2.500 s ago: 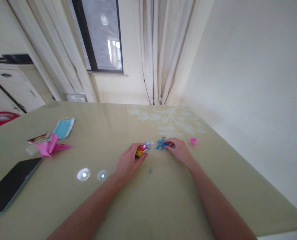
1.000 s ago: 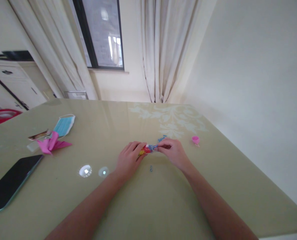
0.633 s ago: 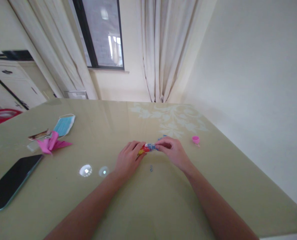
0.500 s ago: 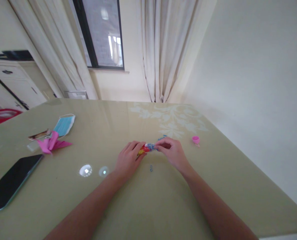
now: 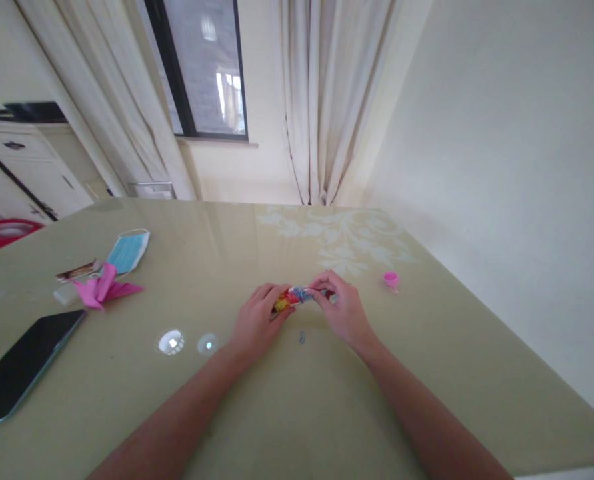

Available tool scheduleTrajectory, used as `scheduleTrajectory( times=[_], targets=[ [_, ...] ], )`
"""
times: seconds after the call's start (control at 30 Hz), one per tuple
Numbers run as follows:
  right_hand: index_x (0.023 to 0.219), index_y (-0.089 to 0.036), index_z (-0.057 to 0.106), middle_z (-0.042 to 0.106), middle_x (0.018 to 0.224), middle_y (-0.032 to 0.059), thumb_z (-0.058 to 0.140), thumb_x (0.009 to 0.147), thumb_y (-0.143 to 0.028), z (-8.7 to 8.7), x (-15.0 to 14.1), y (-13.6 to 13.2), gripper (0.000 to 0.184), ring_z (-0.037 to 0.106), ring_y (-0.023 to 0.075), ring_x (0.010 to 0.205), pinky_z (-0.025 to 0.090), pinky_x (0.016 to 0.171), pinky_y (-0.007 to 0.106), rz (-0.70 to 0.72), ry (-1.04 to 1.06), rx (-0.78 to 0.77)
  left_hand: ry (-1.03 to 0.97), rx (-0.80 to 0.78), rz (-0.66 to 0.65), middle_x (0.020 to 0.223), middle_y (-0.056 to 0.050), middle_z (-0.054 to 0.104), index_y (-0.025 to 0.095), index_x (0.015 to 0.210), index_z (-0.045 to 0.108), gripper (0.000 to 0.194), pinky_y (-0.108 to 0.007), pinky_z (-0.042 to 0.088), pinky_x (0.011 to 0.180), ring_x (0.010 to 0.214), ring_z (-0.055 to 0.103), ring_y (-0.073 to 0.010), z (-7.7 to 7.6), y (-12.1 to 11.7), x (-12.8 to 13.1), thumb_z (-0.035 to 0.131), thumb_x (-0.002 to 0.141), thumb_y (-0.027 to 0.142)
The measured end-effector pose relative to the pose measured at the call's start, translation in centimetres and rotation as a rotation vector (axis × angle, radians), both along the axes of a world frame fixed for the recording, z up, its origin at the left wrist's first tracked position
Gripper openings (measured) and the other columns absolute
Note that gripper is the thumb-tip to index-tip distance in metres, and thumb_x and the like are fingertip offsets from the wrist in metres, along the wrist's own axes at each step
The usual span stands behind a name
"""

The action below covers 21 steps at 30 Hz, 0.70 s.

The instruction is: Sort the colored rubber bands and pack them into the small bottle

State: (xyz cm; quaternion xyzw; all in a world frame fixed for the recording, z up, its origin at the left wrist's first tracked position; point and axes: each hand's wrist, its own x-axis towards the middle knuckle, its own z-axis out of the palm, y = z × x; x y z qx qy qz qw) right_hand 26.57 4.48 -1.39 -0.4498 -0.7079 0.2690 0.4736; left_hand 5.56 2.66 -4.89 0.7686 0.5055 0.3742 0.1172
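Between my hands lies a small, see-through tube or packet [image 5: 298, 295] with yellow, red and blue contents. My left hand [image 5: 258, 319] is closed around its left, yellow end. At the blue end on the right, the thumb and fingers of my right hand [image 5: 341, 307] are pinched together. Whether they grip the packet or small pieces from it is hard to tell. A tiny blue looped piece [image 5: 302, 337] lies on the table just below the packet. To the right of my right hand sits a small pink cup or cap [image 5: 391, 279].
On the left of the glossy table [image 5: 257, 413] lie a dark phone [image 5: 27, 363], a pink folded-paper shape [image 5: 105, 287], a blue face mask [image 5: 129, 252] and a brown wrapper-like strip [image 5: 78, 271]. A wall [image 5: 527, 200] runs along the right side.
My right hand has shifted slightly left and its fingers have curled over the packet's right end. Blue pieces seen behind that hand before are now hidden. My left hand stays put.
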Motion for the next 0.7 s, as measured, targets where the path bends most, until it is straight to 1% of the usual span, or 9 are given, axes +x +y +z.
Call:
scheduleTrajectory(
  times=[0.03, 0.1, 0.17, 0.27, 0.37, 0.43, 0.57, 0.7],
  targets=[
    [0.092, -0.023, 0.066, 0.077, 0.086, 0.0032, 0.066, 0.094, -0.027, 0.14, -0.02, -0.10, 0.005, 0.074, 0.0199, 0.080, 0.053, 0.070, 0.030, 0.011, -0.022, 0.009, -0.014, -0.008, 0.005, 0.115, -0.006, 0.072, 0.026, 0.127, 0.067, 0.033, -0.036, 0.055, 0.092, 0.107, 0.068, -0.0249, -0.01, 0.02, 0.01, 0.073, 0.094, 0.027],
    [0.096, -0.023, 0.069, 0.079, 0.091, 0.0037, 0.060, 0.097, -0.025, 0.43, -0.04, -0.30, 0.008, 0.074, 0.0197, 0.083, 0.054, 0.074, 0.030, 0.044, -0.050, 0.011, -0.038, -0.026, 0.008, 0.114, -0.006, 0.073, 0.026, 0.127, 0.068, 0.033, -0.036, 0.056, 0.091, 0.106, 0.069, -0.0245, -0.02, 0.06, 0.02, 0.073, 0.094, 0.026],
    [0.100, -0.024, 0.070, 0.080, 0.096, 0.0045, 0.059, 0.099, -0.027, 0.63, -0.08, -0.45, 0.012, 0.074, 0.0198, 0.086, 0.054, 0.075, 0.031, 0.062, -0.054, 0.000, -0.057, -0.044, 0.008, 0.114, -0.006, 0.073, 0.025, 0.127, 0.068, 0.033, -0.036, 0.056, 0.090, 0.105, 0.069, -0.0245, 0.00, 0.06, 0.05, 0.073, 0.094, 0.027],
    [0.104, -0.024, 0.072, 0.080, 0.100, 0.0054, 0.060, 0.100, -0.028, 0.56, -0.17, -0.52, 0.013, 0.075, 0.0199, 0.087, 0.056, 0.076, 0.031, 0.033, -0.035, 0.014, -0.066, -0.053, -0.001, 0.114, -0.007, 0.073, 0.025, 0.128, 0.069, 0.034, -0.036, 0.057, 0.091, 0.106, 0.070, -0.0252, 0.11, 0.01, 0.11, 0.072, 0.094, 0.030],
    [0.104, -0.024, 0.072, 0.081, 0.097, 0.0051, 0.064, 0.098, -0.028, 0.15, -0.20, -0.40, 0.011, 0.076, 0.0200, 0.087, 0.058, 0.080, 0.032, -0.008, 0.015, 0.056, -0.074, -0.052, -0.014, 0.115, -0.007, 0.073, 0.025, 0.128, 0.068, 0.034, -0.037, 0.057, 0.091, 0.105, 0.070, -0.0254, 0.18, -0.06, 0.15, 0.071, 0.095, 0.032],
    [0.101, -0.024, 0.073, 0.082, 0.093, 0.0046, 0.069, 0.096, -0.030, -0.11, -0.15, -0.27, 0.010, 0.077, 0.0201, 0.083, 0.060, 0.080, 0.033, -0.041, 0.060, 0.061, -0.081, -0.058, -0.025, 0.116, -0.008, 0.073, 0.025, 0.129, 0.068, 0.034, -0.037, 0.057, 0.091, 0.106, 0.070, -0.0255, 0.17, -0.08, 0.16, 0.071, 0.096, 0.032],
    [0.094, -0.023, 0.073, 0.081, 0.087, 0.0045, 0.075, 0.091, -0.034, -0.19, -0.01, -0.20, 0.012, 0.076, 0.0202, 0.076, 0.062, 0.076, 0.033, -0.090, 0.120, 0.029, -0.078, -0.074, -0.047, 0.117, -0.008, 0.072, 0.024, 0.131, 0.066, 0.035, -0.036, 0.057, 0.091, 0.107, 0.069, -0.0257, 0.08, -0.13, 0.16, 0.070, 0.097, 0.033],
    [0.095, -0.022, 0.073, 0.080, 0.086, 0.0051, 0.073, 0.094, -0.040, 0.19, 0.06, -0.41, 0.018, 0.075, 0.0201, 0.074, 0.063, 0.074, 0.033, -0.069, 0.175, -0.019, -0.078, -0.078, -0.064, 0.118, -0.009, 0.072, 0.023, 0.131, 0.064, 0.035, -0.036, 0.058, 0.091, 0.109, 0.069, -0.0262, 0.14, -0.22, 0.22, 0.068, 0.098, 0.033]
  ],
)
